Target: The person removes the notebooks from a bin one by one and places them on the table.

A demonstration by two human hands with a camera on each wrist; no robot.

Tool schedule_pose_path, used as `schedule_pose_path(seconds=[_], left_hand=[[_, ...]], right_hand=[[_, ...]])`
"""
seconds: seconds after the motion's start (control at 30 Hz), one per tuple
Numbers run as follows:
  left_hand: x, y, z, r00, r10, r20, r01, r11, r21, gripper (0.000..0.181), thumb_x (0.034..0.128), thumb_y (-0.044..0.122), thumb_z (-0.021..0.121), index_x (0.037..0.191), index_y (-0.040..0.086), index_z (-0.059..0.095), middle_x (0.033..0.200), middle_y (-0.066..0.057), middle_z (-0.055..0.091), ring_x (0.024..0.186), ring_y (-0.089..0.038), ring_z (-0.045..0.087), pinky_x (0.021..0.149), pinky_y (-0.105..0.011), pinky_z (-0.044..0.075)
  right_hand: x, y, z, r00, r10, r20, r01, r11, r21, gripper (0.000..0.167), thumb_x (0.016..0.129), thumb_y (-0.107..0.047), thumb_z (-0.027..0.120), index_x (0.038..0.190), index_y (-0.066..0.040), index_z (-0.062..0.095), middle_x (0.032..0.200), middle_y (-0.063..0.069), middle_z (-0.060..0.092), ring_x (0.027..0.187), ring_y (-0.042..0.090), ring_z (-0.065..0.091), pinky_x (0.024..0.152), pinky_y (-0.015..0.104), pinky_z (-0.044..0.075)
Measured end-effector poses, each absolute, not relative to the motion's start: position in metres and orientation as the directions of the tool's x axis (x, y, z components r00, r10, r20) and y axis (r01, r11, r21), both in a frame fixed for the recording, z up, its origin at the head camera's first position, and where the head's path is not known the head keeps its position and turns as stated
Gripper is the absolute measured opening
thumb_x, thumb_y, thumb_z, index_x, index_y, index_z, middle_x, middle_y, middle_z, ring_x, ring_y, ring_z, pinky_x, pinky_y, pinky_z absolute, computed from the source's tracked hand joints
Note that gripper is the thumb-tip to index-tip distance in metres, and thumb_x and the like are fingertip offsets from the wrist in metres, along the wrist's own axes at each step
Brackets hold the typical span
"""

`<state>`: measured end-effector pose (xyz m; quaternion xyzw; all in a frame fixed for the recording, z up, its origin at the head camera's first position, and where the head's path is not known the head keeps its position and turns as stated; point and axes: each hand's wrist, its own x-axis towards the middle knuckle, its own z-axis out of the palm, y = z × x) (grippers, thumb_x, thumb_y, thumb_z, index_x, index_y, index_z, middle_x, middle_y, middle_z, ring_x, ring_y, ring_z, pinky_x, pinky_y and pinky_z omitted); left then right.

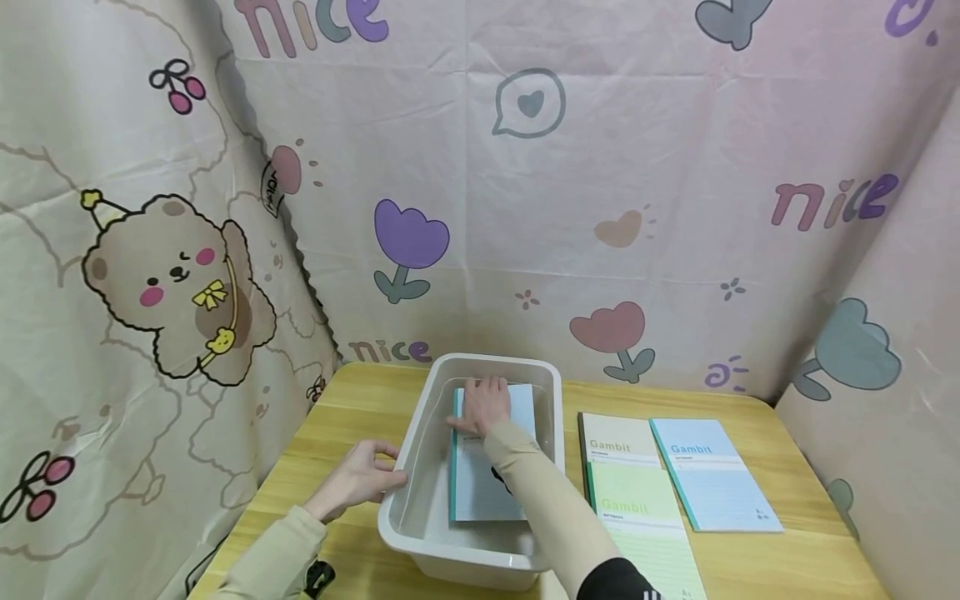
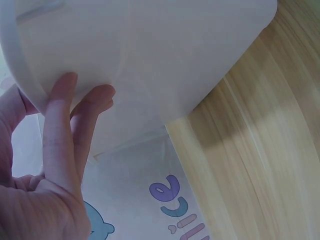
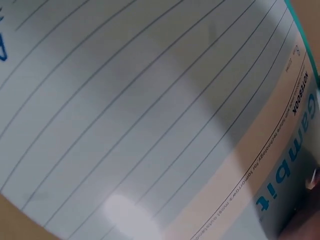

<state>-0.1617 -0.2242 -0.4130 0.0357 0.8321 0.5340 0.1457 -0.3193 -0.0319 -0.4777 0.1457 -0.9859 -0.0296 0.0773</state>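
Observation:
A light blue notebook (image 1: 480,483) with a teal spine lies inside the white plastic bin (image 1: 401,500). My right hand (image 1: 483,406) rests on its upper part, fingers extended toward the far edge and thumb stretched to the spine side. Up close in the right wrist view, the ruled notebook cover (image 3: 115,100) fills the picture, with only a dark bit of the hand at the lower right corner. My left hand (image 1: 360,479) pinches the bin's left rim. In the left wrist view, two fingers of the left hand (image 2: 55,165) lie against the outer wall and the thumb is behind the rim.
Right of the bin, a green notebook (image 1: 637,508) overlaps a beige notebook (image 1: 618,433) on the wooden table (image 1: 360,400). Beside them lies another blue notebook (image 1: 716,479). A printed curtain (image 1: 480,183) stands behind the table and along both sides.

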Motion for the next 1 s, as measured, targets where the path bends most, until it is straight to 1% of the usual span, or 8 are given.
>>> schedule_pose_path(seconds=[0.07,0.13,0.2,0.33,0.43,0.7,0.87,1.0], left_hand=[[-0.162,-0.224,-0.413,-0.955,0.216,-0.202,-0.093,0.429,0.899,0.050,0.0857,0.002,0.066,0.125,-0.022,0.047,0.106,-0.035,0.070,0.090,-0.037,0.075,0.072,-0.044,0.068],[-0.162,-0.223,-0.414,-0.956,0.213,-0.201,-0.094,0.429,0.899,0.050,0.0853,0.002,0.066,0.125,-0.022,0.047,0.107,-0.035,0.070,0.090,-0.037,0.075,0.072,-0.044,0.068],[-0.162,-0.222,-0.414,-0.957,0.209,-0.203,-0.097,0.429,0.898,0.051,0.0850,0.002,0.066,0.125,-0.022,0.046,0.107,-0.036,0.070,0.090,-0.037,0.075,0.072,-0.044,0.068],[-0.161,-0.221,-0.414,-0.959,0.193,-0.207,-0.105,0.435,0.894,0.051,0.0853,0.002,0.066,0.126,-0.022,0.045,0.107,-0.035,0.069,0.091,-0.036,0.075,0.072,-0.043,0.068],[-0.161,-0.221,-0.413,-0.960,0.190,-0.205,-0.104,0.439,0.893,0.051,0.0860,0.002,0.066,0.126,-0.022,0.045,0.108,-0.036,0.069,0.091,-0.037,0.074,0.072,-0.043,0.068],[-0.162,-0.221,-0.411,-0.959,0.195,-0.208,-0.103,0.443,0.890,0.050,0.0860,0.001,0.066,0.126,-0.022,0.045,0.106,-0.035,0.070,0.090,-0.037,0.075,0.072,-0.043,0.068],[-0.163,-0.221,-0.410,-0.958,0.192,-0.212,-0.107,0.447,0.888,0.049,0.0859,0.001,0.065,0.125,-0.022,0.045,0.105,-0.034,0.070,0.089,-0.037,0.075,0.072,-0.044,0.068],[-0.163,-0.222,-0.410,-0.958,0.190,-0.217,-0.111,0.454,0.884,0.051,0.0853,0.001,0.065,0.126,-0.022,0.045,0.106,-0.034,0.070,0.089,-0.036,0.075,0.072,-0.044,0.068]], right_hand=[[-0.320,-0.030,-0.470,-0.940,-0.299,0.166,-0.286,0.953,0.100,0.077,0.074,-0.077,0.065,0.113,-0.011,0.060,0.111,0.012,0.071,0.105,0.028,0.063,0.092,0.038,0.049],[-0.319,-0.028,-0.462,-0.931,-0.312,0.191,-0.295,0.949,0.115,0.073,0.074,-0.077,0.065,0.106,-0.012,0.059,0.106,0.011,0.070,0.101,0.027,0.063,0.087,0.037,0.050],[-0.319,-0.026,-0.453,-0.920,-0.329,0.215,-0.309,0.943,0.121,0.070,0.074,-0.077,0.064,0.102,-0.012,0.058,0.104,0.011,0.070,0.099,0.027,0.063,0.086,0.037,0.050],[-0.317,-0.023,-0.433,-0.892,-0.373,0.256,-0.356,0.928,0.112,0.069,0.078,-0.073,0.063,0.109,-0.011,0.060,0.104,0.012,0.070,0.099,0.028,0.063,0.085,0.038,0.051],[-0.316,-0.021,-0.414,-0.877,-0.396,0.271,-0.386,0.918,0.093,0.069,0.080,-0.072,0.062,0.112,-0.011,0.059,0.103,0.011,0.069,0.097,0.028,0.062,0.084,0.038,0.051],[-0.313,-0.004,-0.351,-0.847,-0.396,0.355,-0.418,0.908,0.016,0.058,0.084,-0.067,0.061,0.098,-0.012,0.051,0.089,0.007,0.057,0.084,0.026,0.051,0.077,0.036,0.044],[-0.310,0.013,-0.312,-0.833,-0.366,0.414,-0.415,0.909,-0.031,0.056,0.084,-0.064,0.062,0.097,-0.011,0.048,0.087,0.007,0.053,0.084,0.027,0.048,0.077,0.036,0.042],[-0.306,0.028,-0.284,-0.816,-0.355,0.456,-0.418,0.907,-0.042,0.056,0.084,-0.062,0.062,0.100,-0.010,0.049,0.087,0.008,0.052,0.085,0.028,0.048,0.078,0.038,0.041]])
